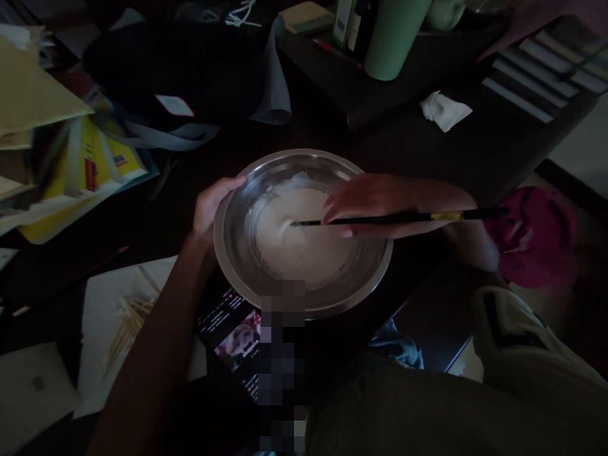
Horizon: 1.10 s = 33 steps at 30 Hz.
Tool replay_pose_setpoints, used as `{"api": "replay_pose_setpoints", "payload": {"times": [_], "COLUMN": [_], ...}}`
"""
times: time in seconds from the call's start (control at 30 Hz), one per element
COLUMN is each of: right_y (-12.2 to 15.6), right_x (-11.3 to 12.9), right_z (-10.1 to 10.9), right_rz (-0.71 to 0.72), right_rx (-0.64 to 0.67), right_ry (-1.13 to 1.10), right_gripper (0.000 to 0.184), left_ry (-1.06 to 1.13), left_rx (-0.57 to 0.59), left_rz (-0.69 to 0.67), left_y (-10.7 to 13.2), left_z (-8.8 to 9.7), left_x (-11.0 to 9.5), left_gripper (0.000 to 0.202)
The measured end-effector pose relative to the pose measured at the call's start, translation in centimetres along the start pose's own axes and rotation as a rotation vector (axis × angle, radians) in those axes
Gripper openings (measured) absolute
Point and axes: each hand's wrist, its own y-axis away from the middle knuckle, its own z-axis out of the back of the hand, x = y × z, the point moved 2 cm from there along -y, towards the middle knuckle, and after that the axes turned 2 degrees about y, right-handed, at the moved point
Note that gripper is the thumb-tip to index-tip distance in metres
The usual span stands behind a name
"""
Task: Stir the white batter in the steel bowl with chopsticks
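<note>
A metal mixing bowl [304,311] with a wide rim sits on the dark table in front of me. Pale, cream-coloured liquid [313,259] covers its bottom, with residue around the inner wall. My left hand [211,206] grips the bowl's left rim, its thumb over the edge. Above the right side of the bowl, my right hand [375,199] holds a slim black chopstick [394,219] with a gold band, almost level. Its thin left end meets the liquid near the middle, where a small ripple shows. Whether a second chopstick lies behind it I cannot tell.
A lit phone [232,342] lies by the bowl's near left edge. Toothpick-like sticks [130,320] rest on white paper at left. Beyond are a black bag [175,69], stacked papers [61,164], a green cup [394,44] and crumpled tissue [445,111]. Something pink [536,237] stands at right.
</note>
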Motion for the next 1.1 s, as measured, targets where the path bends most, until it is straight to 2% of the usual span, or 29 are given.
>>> {"api": "replay_pose_setpoints", "payload": {"times": [0.07, 0.13, 0.23, 0.3, 0.4, 0.47, 0.53, 0.63, 0.7, 0.77, 0.87, 0.97, 1.03, 1.1], "right_y": [1.1, 1.7, 1.1, 0.1, -0.4, 0.2, 1.1, 1.3, 0.5, -0.4, -0.7, 0.2, 0.6, 0.3], "right_x": [-0.3, -0.4, 0.0, 0.2, 0.0, -0.3, -0.5, 0.0, 0.4, 0.6, 0.2, -0.3, -0.3, 0.0], "right_z": [0.8, 1.4, 0.8, -0.1, -0.4, 0.3, 1.2, 1.4, 0.7, -0.1, -0.1, 1.0, 1.5, 1.2], "right_rz": [-0.041, -0.004, 0.134, 0.181, 0.084, -0.024, -0.092, -0.044, 0.037, 0.063, -0.068, -0.251, -0.258, -0.165], "right_rx": [-0.013, 0.026, 0.135, 0.150, 0.046, -0.032, -0.054, 0.020, 0.073, 0.056, -0.076, -0.176, -0.163, -0.094], "right_ry": [0.019, -0.004, -0.055, -0.057, 0.007, 0.044, 0.038, -0.046, -0.100, -0.111, -0.066, -0.037, -0.096, -0.198], "right_gripper": [0.033, 0.031, 0.029, 0.031, 0.033, 0.034, 0.031, 0.027, 0.026, 0.027, 0.028, 0.024, 0.022, 0.022], "left_ry": [0.014, 0.029, 0.038, 0.039, 0.028, 0.029, 0.040, 0.052, 0.059, 0.056, 0.041, 0.047, 0.051, 0.063], "left_rx": [-0.033, -0.062, -0.072, -0.073, -0.073, -0.049, -0.028, -0.014, 0.012, 0.017, -0.023, -0.030, -0.038, -0.039], "left_rz": [0.030, 0.066, 0.080, 0.058, 0.056, 0.073, 0.070, 0.060, 0.059, 0.064, 0.039, 0.041, 0.072, 0.079], "left_y": [0.2, 0.3, 0.4, 0.4, 0.3, 0.3, 0.3, 0.3, 0.3, 0.3, 0.2, 0.2, 0.2, 0.2], "left_z": [-0.1, -0.2, -0.4, -0.5, -0.4, -0.3, -0.3, -0.3, -0.4, -0.4, -0.3, -0.3, -0.3, -0.3], "left_x": [0.0, 0.0, -0.1, -0.1, -0.1, -0.1, 0.0, 0.0, 0.0, 0.1, 0.0, 0.0, 0.0, 0.0], "left_gripper": [0.026, 0.026, 0.027, 0.027, 0.027, 0.027, 0.024, 0.021, 0.023, 0.024, 0.025, 0.029, 0.030, 0.029]}}
